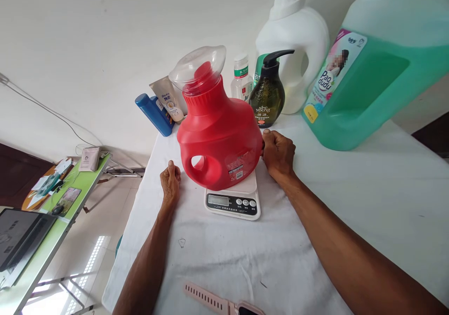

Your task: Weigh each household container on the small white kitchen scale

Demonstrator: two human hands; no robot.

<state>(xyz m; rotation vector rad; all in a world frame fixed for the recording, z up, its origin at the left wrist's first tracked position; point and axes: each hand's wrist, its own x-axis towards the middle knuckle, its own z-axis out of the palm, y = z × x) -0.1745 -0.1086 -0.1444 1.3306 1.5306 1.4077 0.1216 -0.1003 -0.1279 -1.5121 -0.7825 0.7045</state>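
Observation:
A red detergent jug [219, 135] with a clear cap stands on a small white kitchen scale [234, 201] on the white-covered table [368, 193]. My right hand [278, 153] touches the jug's right side, fingers curled against it. My left hand [170, 180] rests on the cloth left of the jug, fingers closed, holding nothing and not touching the jug.
Behind the jug stand a dark pump bottle [267, 95], a white jug [293, 44], a big green jug [372, 76], a small clear bottle [241, 77], a tube [167, 101] and a blue bottle [154, 114]. A pink watch strap [217, 301] lies near me. A green side table [52, 221] is at left.

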